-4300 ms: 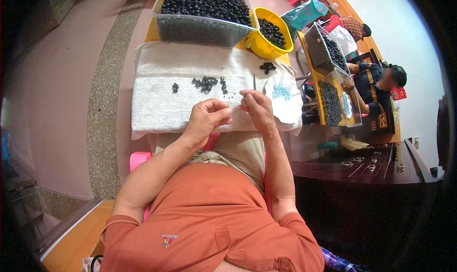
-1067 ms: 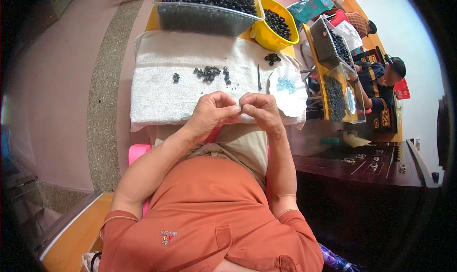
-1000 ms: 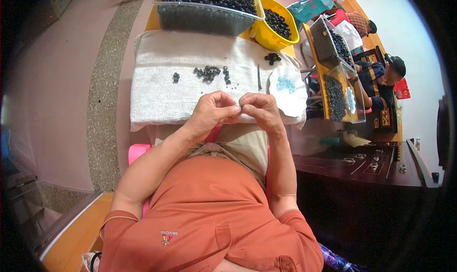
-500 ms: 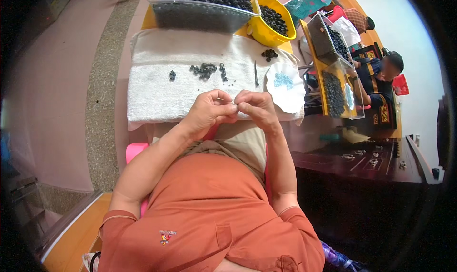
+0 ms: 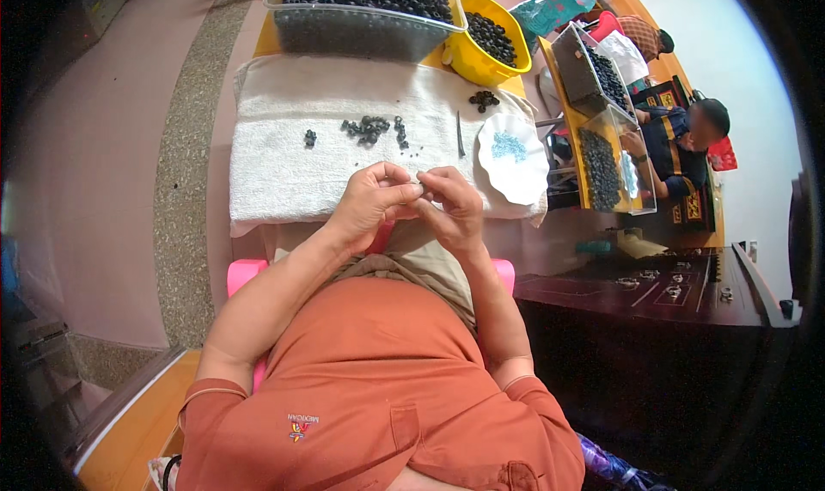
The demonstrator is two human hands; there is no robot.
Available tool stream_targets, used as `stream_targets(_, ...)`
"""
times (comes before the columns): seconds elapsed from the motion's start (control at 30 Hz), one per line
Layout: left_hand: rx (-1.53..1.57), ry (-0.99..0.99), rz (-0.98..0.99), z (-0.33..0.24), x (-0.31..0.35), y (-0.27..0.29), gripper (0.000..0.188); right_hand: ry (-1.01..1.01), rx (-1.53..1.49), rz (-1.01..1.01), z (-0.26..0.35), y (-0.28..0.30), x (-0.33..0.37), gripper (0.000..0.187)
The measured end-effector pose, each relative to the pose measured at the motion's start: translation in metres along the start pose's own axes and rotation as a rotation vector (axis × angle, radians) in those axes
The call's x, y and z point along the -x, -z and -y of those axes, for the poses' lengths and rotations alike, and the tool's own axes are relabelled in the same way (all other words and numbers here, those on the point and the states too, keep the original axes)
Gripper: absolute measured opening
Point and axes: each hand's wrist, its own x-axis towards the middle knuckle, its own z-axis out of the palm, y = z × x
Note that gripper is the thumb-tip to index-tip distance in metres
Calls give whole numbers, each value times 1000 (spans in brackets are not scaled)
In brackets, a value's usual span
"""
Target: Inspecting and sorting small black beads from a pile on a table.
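Over the near edge of a white towel [image 5: 284, 177], my two hands meet at the fingertips. My left hand [image 5: 369, 203] is closed in a pinch, thumb against forefinger. Opposite it, my right hand [image 5: 455, 209] pinches too. Something small and dark is at their fingertips, too small and covered to name. Beyond the hands lie a loose cluster of small black ring-like parts [image 5: 368, 130] and a smaller group of black parts [image 5: 310, 137]. Dark tweezers [image 5: 460, 135] lie right of these. A white scalloped plate [image 5: 520, 182] holds tiny light-blue pieces [image 5: 509, 146].
At the towel's far side stand a clear bin [image 5: 365, 31] and a yellow basin [image 5: 474, 60], both full of black parts. A small black pile [image 5: 484, 100] lies near the basin. To the right, a co-worker [image 5: 679, 147] sits by more clear bins [image 5: 593, 70].
My right hand has shifted slightly left and its fingers have rearranged at the pinch, with a dark bit now showing there. My left hand stays nearly still. The co-worker's arm has moved toward the bin.
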Motion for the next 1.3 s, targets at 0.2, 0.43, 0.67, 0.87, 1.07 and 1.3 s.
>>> stream_targets(0.2,11,-7,-33,0,2,-2,18,10,26,-24,4,-4,-2,42)
stream_targets(0.43,72,-22,-43,4,2,-3,15,-13,-8,-21,3,-7,0,41)
stream_targets(0.67,101,-37,-42,4,3,-2,14,-97,-115,-103,0,-14,3,40)
stream_targets(0.87,24,-43,-85,0,5,-7,12,76,175,-155,2,-12,-2,36)
stream_targets(1.07,-73,-58,-87,5,2,-2,13,152,407,-109,16,-6,-6,33)
stream_targets(1.3,-140,-71,-71,8,2,-1,13,173,433,-73,21,-2,-5,33)
